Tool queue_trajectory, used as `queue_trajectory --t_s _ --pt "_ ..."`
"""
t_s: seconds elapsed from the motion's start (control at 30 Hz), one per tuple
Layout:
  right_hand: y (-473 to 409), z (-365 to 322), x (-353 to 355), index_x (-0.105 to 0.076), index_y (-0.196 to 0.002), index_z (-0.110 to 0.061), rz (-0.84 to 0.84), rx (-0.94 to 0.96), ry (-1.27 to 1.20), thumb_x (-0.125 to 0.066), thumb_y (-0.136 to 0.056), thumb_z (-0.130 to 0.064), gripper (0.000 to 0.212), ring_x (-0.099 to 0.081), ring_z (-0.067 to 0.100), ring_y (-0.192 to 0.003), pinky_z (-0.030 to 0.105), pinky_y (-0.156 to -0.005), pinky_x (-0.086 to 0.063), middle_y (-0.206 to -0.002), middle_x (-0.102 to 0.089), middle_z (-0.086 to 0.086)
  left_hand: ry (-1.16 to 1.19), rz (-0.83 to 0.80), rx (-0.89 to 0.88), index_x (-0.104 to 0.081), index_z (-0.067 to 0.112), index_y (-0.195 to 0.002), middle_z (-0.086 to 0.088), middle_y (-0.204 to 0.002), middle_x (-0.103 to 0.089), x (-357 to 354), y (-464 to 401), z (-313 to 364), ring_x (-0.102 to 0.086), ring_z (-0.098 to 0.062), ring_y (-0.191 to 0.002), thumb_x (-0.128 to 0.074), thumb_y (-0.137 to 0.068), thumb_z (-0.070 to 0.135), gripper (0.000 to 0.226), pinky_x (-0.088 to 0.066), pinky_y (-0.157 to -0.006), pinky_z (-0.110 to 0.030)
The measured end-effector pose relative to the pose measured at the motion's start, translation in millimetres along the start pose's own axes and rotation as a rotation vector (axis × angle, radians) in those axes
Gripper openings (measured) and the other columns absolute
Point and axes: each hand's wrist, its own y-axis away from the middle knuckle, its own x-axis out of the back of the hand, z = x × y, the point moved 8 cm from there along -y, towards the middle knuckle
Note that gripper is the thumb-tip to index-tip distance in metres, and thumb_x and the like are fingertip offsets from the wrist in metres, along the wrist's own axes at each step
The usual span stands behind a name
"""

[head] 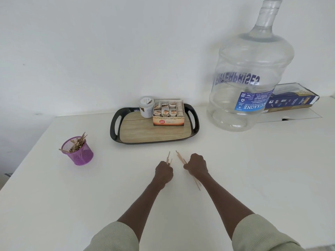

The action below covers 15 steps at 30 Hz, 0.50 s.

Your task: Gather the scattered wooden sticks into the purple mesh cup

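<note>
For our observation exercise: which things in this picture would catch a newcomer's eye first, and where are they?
The big clear water jug towers at the back right of the white table. At centre front, the left hand and right hand each grip a bunch of wooden sticks. The purple mesh cup, already bristling with sticks, stands at the left, with a black tray behind the hands.

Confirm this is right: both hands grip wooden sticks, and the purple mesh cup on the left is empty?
Not quite. The head view shows the purple mesh cup already holding sticks. The rest stands: the left hand and right hand each grip wooden sticks.
</note>
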Motion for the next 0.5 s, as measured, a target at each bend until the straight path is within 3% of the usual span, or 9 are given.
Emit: queue_trajectory --t_s 0.07,0.17,0.23,0.37,0.43,0.5 --pt "-2.1 2.9 2.8 -0.035 -0.061 -0.014 -0.003 -0.032 -0.082 -0.066 -0.074 -0.010 0.033 -0.047 0.026 -0.067 0.022 -0.046 -0.028 -0.065 -0.045 0.002 0.132 -0.060 0.054 -0.043 0.015 -0.073 -0.008 -0.079 -0.050 -4.5 -5.9 -5.7 -0.047 -0.022 -0.066 -0.043 -0.097 0.006 0.026 -0.040 -0.057 -0.026" --pt "-2.4 9.6 7.1 -0.034 -0.058 -0.013 0.004 -0.083 -0.229 -0.066 -0.072 -0.006 0.036 -0.045 0.023 -0.055 0.021 -0.048 -0.031 -0.055 -0.043 0.003 0.382 -0.066 0.167 -0.053 0.008 -0.080 -0.004 -0.068 -0.041 -7.6 -3.4 -11.5 -0.035 -0.016 -0.052 -0.039 -0.089 0.004 0.017 -0.029 -0.050 -0.024" --pt "-1.4 11.5 8.4 -0.038 -0.052 -0.011 -0.010 -0.110 -0.325 -0.070 -0.072 -0.003 0.037 -0.049 0.022 -0.046 0.023 -0.049 -0.038 -0.049 -0.046 0.006 0.502 -0.039 0.207 -0.061 0.001 -0.095 -0.006 -0.069 -0.043 -7.9 -3.5 -13.8 -0.035 -0.017 -0.051 -0.038 -0.089 0.007 0.024 -0.026 -0.052 -0.025" --pt "3.3 2.8 13.0 -0.041 -0.048 -0.010 -0.021 -0.115 -0.408 -0.072 -0.072 -0.003 0.040 -0.045 0.015 -0.032 0.015 -0.039 -0.036 -0.042 -0.044 0.004 0.485 -0.059 0.182 -0.062 0.004 -0.112 -0.002 -0.075 -0.048 -7.5 -2.3 -7.5 -0.040 -0.017 -0.055 -0.030 -0.104 0.040 0.049 -0.032 -0.052 -0.024" --pt "6.7 -4.6 13.8 -0.043 -0.048 -0.010 -0.033 -0.098 -0.434 -0.070 -0.072 -0.003 0.037 -0.044 0.014 -0.032 0.015 -0.039 -0.034 -0.045 -0.046 0.006 0.449 -0.061 0.153 -0.060 0.004 -0.117 -0.001 -0.076 -0.049 -5.8 -2.1 -3.4 -0.039 -0.016 -0.057 -0.026 -0.103 0.047 0.056 -0.032 -0.053 -0.025" --pt "10.5 -12.8 15.5 -0.045 -0.046 -0.008 -0.035 -0.072 -0.445 -0.069 -0.072 -0.004 0.036 -0.045 0.016 -0.035 0.018 -0.042 -0.036 -0.045 -0.048 0.008 0.417 -0.070 0.131 -0.056 0.006 -0.124 -0.001 -0.093 -0.056 -4.2 -1.0 0.8 -0.045 -0.015 -0.066 -0.023 -0.102 0.053 0.061 -0.038 -0.063 -0.028"
